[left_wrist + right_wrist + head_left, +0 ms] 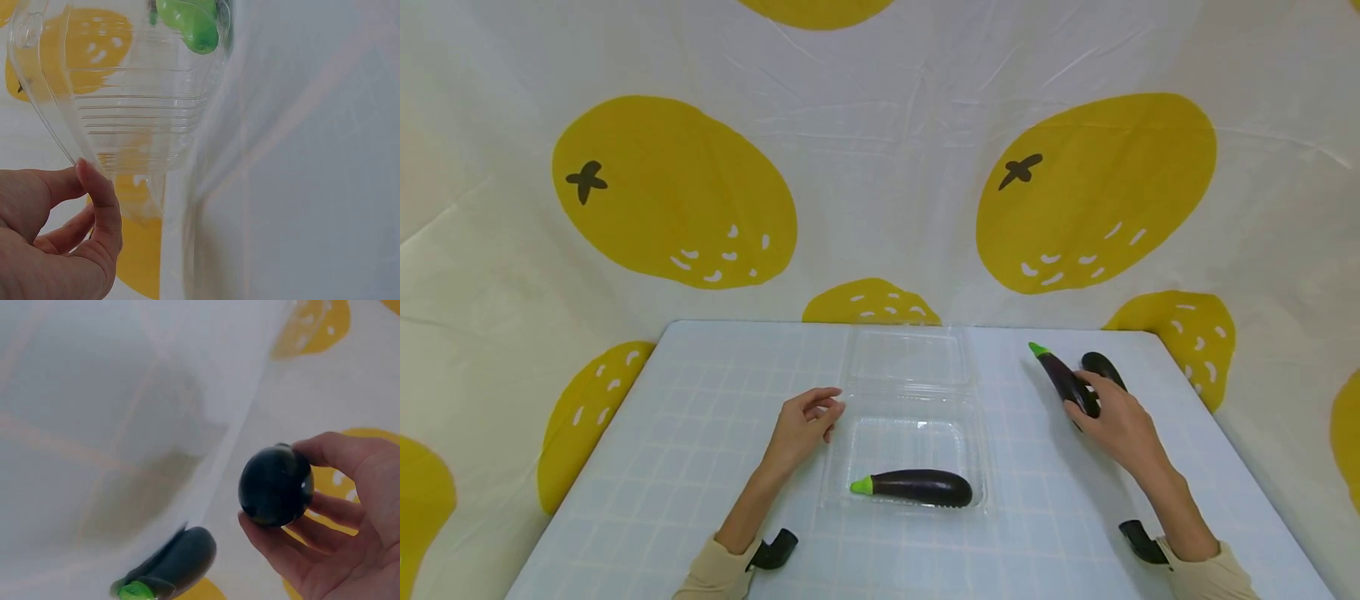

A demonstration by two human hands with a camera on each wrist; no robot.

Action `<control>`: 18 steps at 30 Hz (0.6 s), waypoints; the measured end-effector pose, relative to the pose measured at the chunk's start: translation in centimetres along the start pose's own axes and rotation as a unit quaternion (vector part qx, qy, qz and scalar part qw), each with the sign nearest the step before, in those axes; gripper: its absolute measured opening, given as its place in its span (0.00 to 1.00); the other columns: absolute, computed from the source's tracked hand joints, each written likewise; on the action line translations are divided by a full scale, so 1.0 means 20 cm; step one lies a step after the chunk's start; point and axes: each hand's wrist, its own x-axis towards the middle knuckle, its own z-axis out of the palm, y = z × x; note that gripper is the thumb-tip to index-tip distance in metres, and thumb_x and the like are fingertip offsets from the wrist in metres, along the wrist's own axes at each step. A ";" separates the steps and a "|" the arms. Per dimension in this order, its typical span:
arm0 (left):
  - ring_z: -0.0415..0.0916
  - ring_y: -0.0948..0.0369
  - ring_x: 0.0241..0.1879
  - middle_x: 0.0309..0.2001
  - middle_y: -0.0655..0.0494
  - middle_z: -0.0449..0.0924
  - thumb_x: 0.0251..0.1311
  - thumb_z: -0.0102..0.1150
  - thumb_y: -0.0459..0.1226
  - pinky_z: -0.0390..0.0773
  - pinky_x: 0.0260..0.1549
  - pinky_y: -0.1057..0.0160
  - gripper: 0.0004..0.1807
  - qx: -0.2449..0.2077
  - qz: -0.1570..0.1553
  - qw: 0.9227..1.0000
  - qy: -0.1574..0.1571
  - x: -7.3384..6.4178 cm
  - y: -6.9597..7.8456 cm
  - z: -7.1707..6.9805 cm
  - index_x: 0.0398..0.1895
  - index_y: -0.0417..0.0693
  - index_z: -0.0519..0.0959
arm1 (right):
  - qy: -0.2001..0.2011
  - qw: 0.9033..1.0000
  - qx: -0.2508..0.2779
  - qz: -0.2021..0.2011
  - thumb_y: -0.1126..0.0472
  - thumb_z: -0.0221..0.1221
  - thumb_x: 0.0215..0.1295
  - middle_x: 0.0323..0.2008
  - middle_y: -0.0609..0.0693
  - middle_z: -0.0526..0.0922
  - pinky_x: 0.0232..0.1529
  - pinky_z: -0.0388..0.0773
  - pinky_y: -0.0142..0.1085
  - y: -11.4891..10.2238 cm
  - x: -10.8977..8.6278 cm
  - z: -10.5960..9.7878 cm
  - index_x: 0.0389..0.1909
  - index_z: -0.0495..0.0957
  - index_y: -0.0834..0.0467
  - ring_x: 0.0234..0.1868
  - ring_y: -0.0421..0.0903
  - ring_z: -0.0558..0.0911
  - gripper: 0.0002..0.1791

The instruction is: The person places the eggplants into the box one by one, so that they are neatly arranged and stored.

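My right hand (1120, 421) grips an eggplant (1063, 379) by its thick dark end, and its green tip points away to the back left. In the right wrist view the held eggplant (275, 487) shows its round end between thumb and fingers. A second eggplant (1102, 367) lies just beyond that hand, partly hidden by it. At the middle, my left hand (805, 425) pinches the left rim of a clear plastic clamshell box (904, 408) between thumb and finger. Inside the box's near part another eggplant (921, 487) lies crosswise, green tip to the left.
The box's clear lid (910, 358) is folded back toward the table's far edge. A pale checked cloth covers the table (700, 467). Behind stands a white curtain (880, 167) printed with yellow fruit. Dark wrist mounts (775, 550) jut inward from both sleeves.
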 end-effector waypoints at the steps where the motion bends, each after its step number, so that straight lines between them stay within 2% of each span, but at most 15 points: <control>1: 0.73 0.60 0.20 0.37 0.47 0.82 0.67 0.67 0.35 0.75 0.24 0.69 0.18 -0.002 0.004 1.000 0.000 0.00 0.00 0.00 0.57 0.35 0.82 | 0.002 1.000 0.001 -0.004 0.63 0.69 0.63 0.59 0.75 0.75 0.48 0.76 0.67 -0.01 0.00 0.00 0.64 0.71 0.71 0.49 0.68 0.77 0.31; 4: 0.73 0.60 0.19 0.37 0.47 0.82 0.67 0.67 0.33 0.75 0.23 0.68 0.18 -0.010 0.014 1.000 -0.003 0.01 -0.01 0.00 0.56 0.33 0.81 | 0.006 1.000 0.003 -0.016 0.63 0.70 0.62 0.58 0.74 0.76 0.45 0.77 0.64 -0.03 0.00 -0.02 0.64 0.72 0.70 0.46 0.65 0.77 0.31; 8: 0.73 0.60 0.19 0.37 0.47 0.82 0.67 0.67 0.34 0.75 0.23 0.68 0.17 -0.010 0.010 1.000 -0.004 0.00 0.00 0.00 0.56 0.35 0.82 | 0.007 1.000 0.003 -0.027 0.64 0.70 0.62 0.58 0.73 0.76 0.44 0.77 0.63 -0.06 0.00 -0.03 0.64 0.72 0.69 0.46 0.64 0.77 0.30; 18: 0.73 0.59 0.20 0.38 0.47 0.82 0.67 0.68 0.34 0.75 0.24 0.68 0.18 -0.007 0.006 1.000 -0.004 0.00 0.00 0.00 0.57 0.36 0.82 | 0.009 0.999 0.007 -0.053 0.63 0.70 0.62 0.53 0.70 0.79 0.36 0.78 0.53 -0.16 0.00 -0.06 0.63 0.74 0.67 0.39 0.58 0.76 0.29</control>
